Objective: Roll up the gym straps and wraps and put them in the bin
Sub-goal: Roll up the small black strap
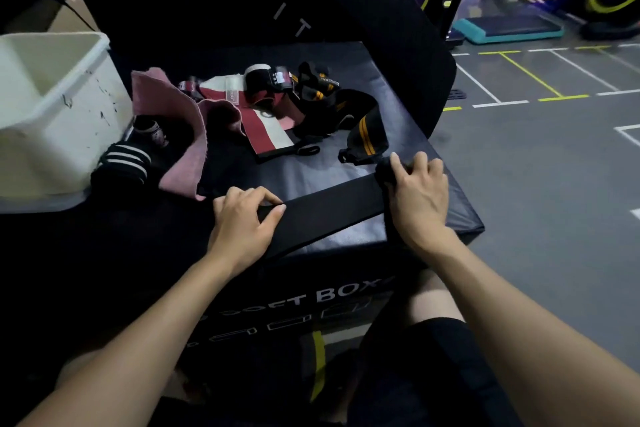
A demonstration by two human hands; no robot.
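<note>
black strap (332, 211) lies flat across the near edge of the box (346, 170), stretched between both hands so it can be wound evenly. left hand (242, 218) pinches its free end, holding tension. right hand (415, 194), at 3 o'clock, has its grip closed on the started roll (384, 172). bin (52, 107) stands at 9 o'clock, within reach; unrolled wraps (277, 111) are heaped at 12, awaiting their turn.
</note>
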